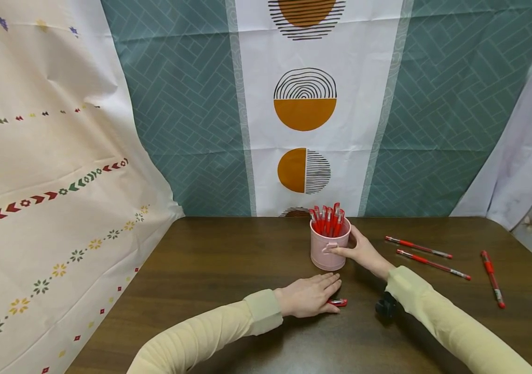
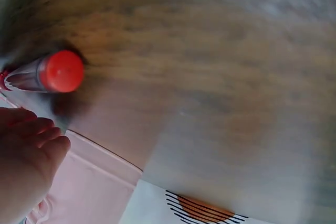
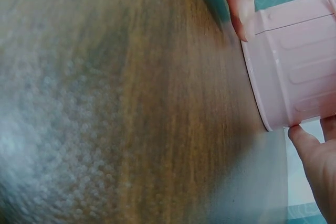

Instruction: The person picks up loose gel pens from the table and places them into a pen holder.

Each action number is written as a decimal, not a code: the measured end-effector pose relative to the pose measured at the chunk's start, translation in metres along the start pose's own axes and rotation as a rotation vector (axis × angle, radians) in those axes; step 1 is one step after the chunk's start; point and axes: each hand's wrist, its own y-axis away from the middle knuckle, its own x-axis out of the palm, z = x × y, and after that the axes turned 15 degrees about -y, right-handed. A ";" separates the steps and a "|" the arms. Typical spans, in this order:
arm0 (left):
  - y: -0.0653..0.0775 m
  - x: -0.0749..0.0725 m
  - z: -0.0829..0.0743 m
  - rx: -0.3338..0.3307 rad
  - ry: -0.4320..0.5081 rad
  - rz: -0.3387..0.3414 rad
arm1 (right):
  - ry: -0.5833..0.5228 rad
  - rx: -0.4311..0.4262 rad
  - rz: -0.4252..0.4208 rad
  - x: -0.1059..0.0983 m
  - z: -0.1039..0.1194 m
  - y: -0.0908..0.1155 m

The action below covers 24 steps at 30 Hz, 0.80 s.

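Observation:
My right hand [image 1: 366, 252] grips the pink bucket-shaped pen holder [image 1: 328, 254] by its right side, with the thumb near its small handle. Several red pens [image 1: 327, 221] stand in the holder, ends up. Just in front, my left hand [image 1: 310, 296] holds a red pen [image 1: 338, 302] low over the table, palm down. Only one end of that pen shows past the hand; the rest is hidden. In the left wrist view the red-capped pen [image 2: 63, 72] appears large and close. The right wrist view shows the pink holder [image 3: 302, 61] with fingertips around its lower side.
Three red pens lie apart on the right: one pen [image 1: 419, 246] at the back, another pen [image 1: 434, 264] just in front, and a third pen [image 1: 493, 279] near the right edge. Patterned cloth [image 1: 303, 171] hangs behind the dark wooden table [image 1: 228, 259].

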 end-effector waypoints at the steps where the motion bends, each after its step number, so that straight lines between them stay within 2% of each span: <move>1: -0.001 0.000 0.000 0.000 -0.011 -0.004 | 0.000 -0.004 0.000 -0.002 -0.003 -0.002; 6: -0.003 0.000 -0.002 0.006 -0.038 -0.032 | 0.025 -0.012 -0.014 -0.008 -0.019 -0.008; 11: -0.003 0.001 -0.005 0.024 -0.002 -0.046 | 0.039 -0.018 -0.018 -0.008 -0.021 -0.009; 13: -0.003 0.001 -0.006 0.034 -0.001 -0.047 | 0.036 -0.018 -0.016 -0.008 -0.020 -0.008; 20: -0.003 -0.003 -0.009 0.063 -0.061 -0.005 | 0.016 0.020 -0.002 0.003 0.010 0.003; 24: -0.003 -0.004 -0.009 0.088 -0.118 -0.046 | 0.015 0.021 -0.008 0.000 0.002 0.001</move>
